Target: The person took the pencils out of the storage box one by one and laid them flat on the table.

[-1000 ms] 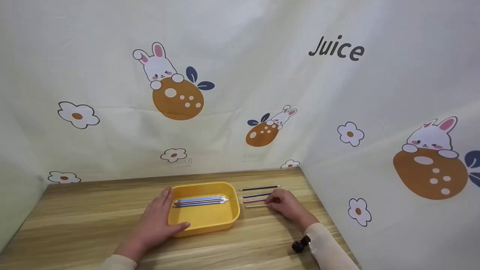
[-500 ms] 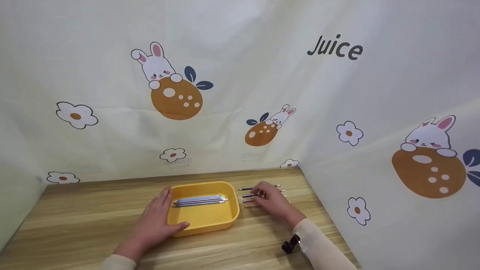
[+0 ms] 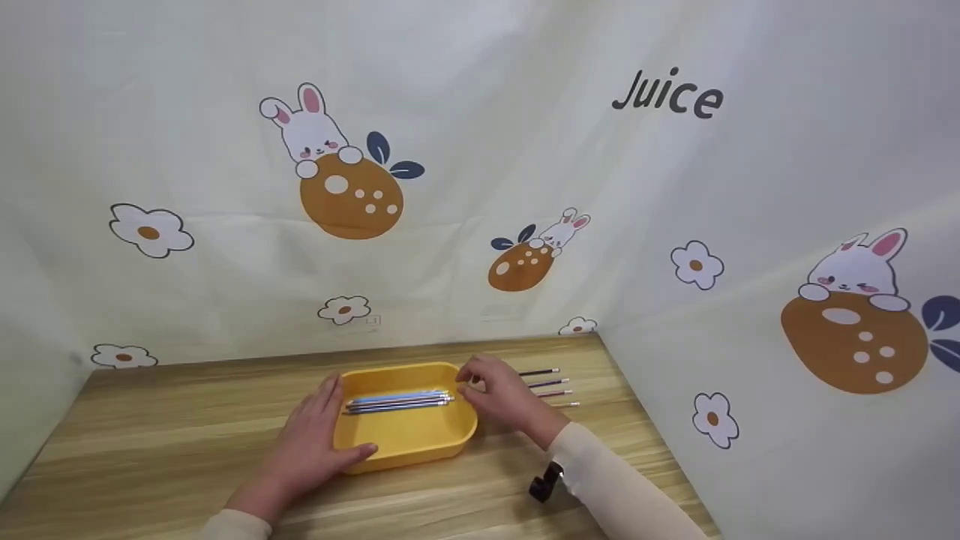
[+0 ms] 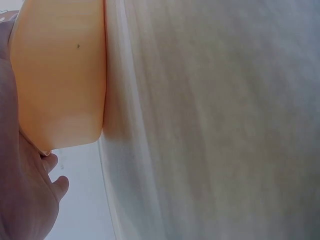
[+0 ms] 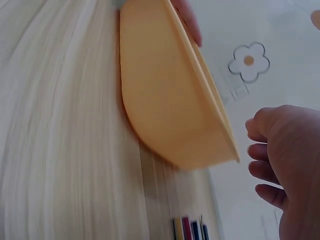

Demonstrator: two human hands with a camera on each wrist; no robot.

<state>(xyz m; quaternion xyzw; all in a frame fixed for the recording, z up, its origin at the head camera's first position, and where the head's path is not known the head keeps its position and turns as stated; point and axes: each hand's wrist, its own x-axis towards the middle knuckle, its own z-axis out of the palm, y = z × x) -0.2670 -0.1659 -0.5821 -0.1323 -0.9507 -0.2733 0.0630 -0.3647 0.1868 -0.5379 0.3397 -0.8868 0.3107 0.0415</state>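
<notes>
A yellow plastic tray stands on the wooden table, and several blue and dark pencils lie side by side inside it. My left hand rests along its left end, thumb stretched over the near rim and fingers towards the far corner. In the left wrist view the fingers reach past the tray's corner. My right hand is at the tray's right rim, fingers loosely bent, thumb and index finger apart. Nothing shows between them in the right wrist view. To its right lie several spaced pencils, their left parts hidden by the hand.
The wooden tabletop extends left and in front of the tray. A pale curtain printed with rabbits and flowers hangs behind and to the right. A small black device is worn at the right wrist.
My right hand has moved left, from the right-hand pencils to the tray's right rim, uncovering the pencils' eraser ends. My left hand and the tray have stayed in place.
</notes>
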